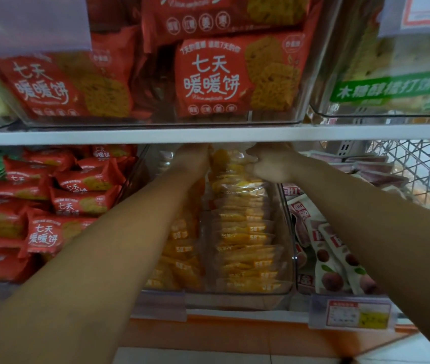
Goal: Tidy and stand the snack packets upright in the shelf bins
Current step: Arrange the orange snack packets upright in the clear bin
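Head view: both bare forearms are reaching up into the middle clear bin on the lower shelf. The yellow snack packets are standing in that bin in a tight front-to-back row along its right side, with more yellow ones lying looser on the left side, partly hidden by the left arm. The right hand is sitting at the far end of the row, fingers curled and gripping the top edges of the rear packets. The left hand is going in just left of the row, but its fingers are tucked behind the white shelf edge, so I cannot tell how far open it is or whether it is holding anything. Red biscuit packets are lying jumbled in the bin to the left. Peach-print packets are leaning in the bin to the right, above a price tag. Larger red packets are standing in the upper shelf bin, and green-labelled packets are showing beside them at upper right.
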